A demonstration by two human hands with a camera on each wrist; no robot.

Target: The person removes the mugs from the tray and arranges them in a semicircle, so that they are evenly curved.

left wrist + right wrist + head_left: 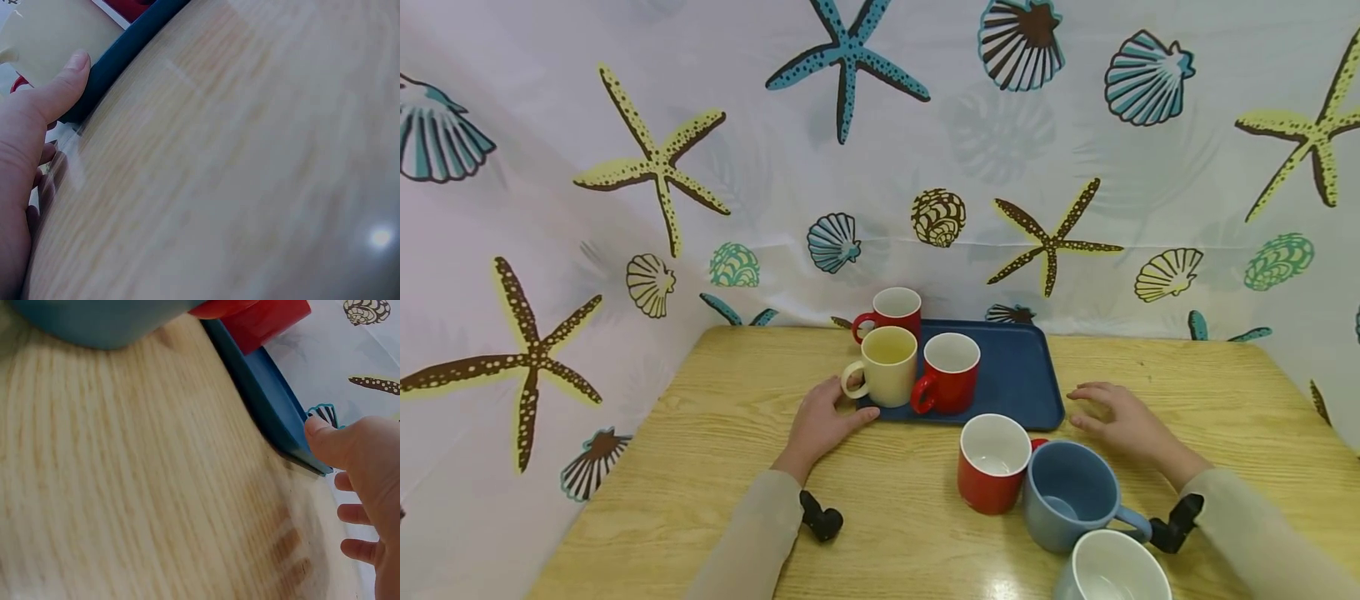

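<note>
A dark blue tray (pixel 1011 375) lies at the back of the table, bearing a cream mug (pixel 891 371), a red mug with a white inside (pixel 951 375) and another red mug (pixel 897 307) behind them. My left hand (pixel 827 421) grips the tray's front left corner, beside the cream mug's handle. In the left wrist view, its thumb (pixel 74 75) lies along the tray's rim (pixel 115 65) and the other fingers go down the outer side. My right hand (pixel 1123 421) hovers just off the tray's right side, fingers loosely bent and holding nothing.
In front of the tray stand a third red mug (pixel 988 483), a blue mug (pixel 1060 500) and a white mug (pixel 1112 575), close together near my right forearm. Behind the wooden table (pixel 722 467) hangs a cloth (pixel 917 142) printed with starfish and shells.
</note>
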